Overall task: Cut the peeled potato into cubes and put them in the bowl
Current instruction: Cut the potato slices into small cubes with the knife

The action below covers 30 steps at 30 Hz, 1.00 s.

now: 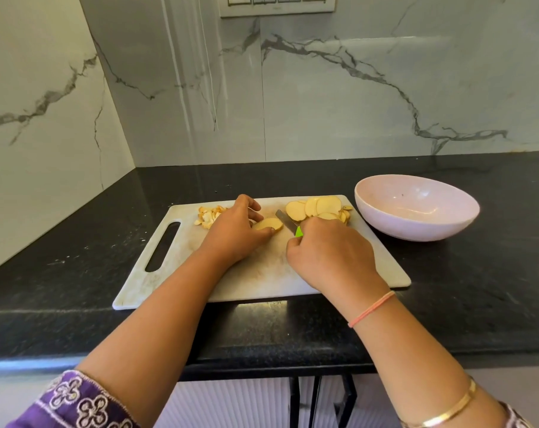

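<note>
**Potato at the dicing step, slices on the board, bowl not yet filled**

Head view. A white cutting board [262,279] lies on a dark counter [77,273].

- **Left hand:** The left hand [237,233] is at the board's middle. Its fingers curl over the held slices [268,224], a small flat stack of potato, and its thumb is at the stack's near edge.
- **Right hand:** The right hand [327,257] is closed round the green handle of the knife [285,221]. The blade points far and left and sits just right of the held stack. Whether the edge touches the potato cannot be told.
- **Potato on the board:** More sliced rounds [319,208] are fanned out at the far right corner, beyond the knife hand. A heap of small cut pieces [209,216] lies at the far left, partly hidden behind the left hand.
- **Bowl:** The pale bowl [401,223] stands on the counter just right of the board. No potato shows inside it.

Judged step: the stacked slices are being reduced to strips and cubes, with roughly half of the potato left as rounds. The next move calls for the blade to come down beside the left fingertips, with those fingers tucked back and the stack pressed flat so the slices do not slide apart.
</note>
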Available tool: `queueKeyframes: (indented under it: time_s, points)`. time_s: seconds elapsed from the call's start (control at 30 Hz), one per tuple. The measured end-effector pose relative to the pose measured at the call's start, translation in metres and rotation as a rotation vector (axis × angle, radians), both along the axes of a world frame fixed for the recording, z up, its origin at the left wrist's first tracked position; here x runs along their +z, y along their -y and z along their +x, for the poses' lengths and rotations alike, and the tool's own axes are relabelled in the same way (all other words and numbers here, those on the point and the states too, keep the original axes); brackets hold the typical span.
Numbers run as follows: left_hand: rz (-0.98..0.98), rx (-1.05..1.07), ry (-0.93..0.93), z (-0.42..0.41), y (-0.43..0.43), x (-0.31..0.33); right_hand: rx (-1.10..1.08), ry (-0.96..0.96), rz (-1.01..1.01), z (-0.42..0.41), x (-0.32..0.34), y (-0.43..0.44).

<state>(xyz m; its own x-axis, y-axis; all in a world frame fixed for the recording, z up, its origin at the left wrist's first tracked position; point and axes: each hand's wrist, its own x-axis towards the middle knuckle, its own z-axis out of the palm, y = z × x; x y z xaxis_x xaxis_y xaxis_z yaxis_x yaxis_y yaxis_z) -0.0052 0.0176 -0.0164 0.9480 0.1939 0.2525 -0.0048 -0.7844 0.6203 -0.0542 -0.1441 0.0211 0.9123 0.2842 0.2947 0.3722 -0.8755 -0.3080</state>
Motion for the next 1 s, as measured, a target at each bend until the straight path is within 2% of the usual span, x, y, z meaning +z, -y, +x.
queueKeyframes:
  time_s: [0.4,0.77,1.0]
  points:
    - [0.014,0.013,0.035,-0.001,0.002,-0.003,0.048,-0.057,-0.161,0.009,0.026,-0.010]
    - [0.042,0.012,0.024,0.000,0.006,-0.002,0.068,0.074,-0.184,-0.005,0.002,-0.003]
    - [0.027,0.012,0.026,0.000,0.003,-0.003,0.097,0.077,-0.227,-0.008,0.003,-0.005]
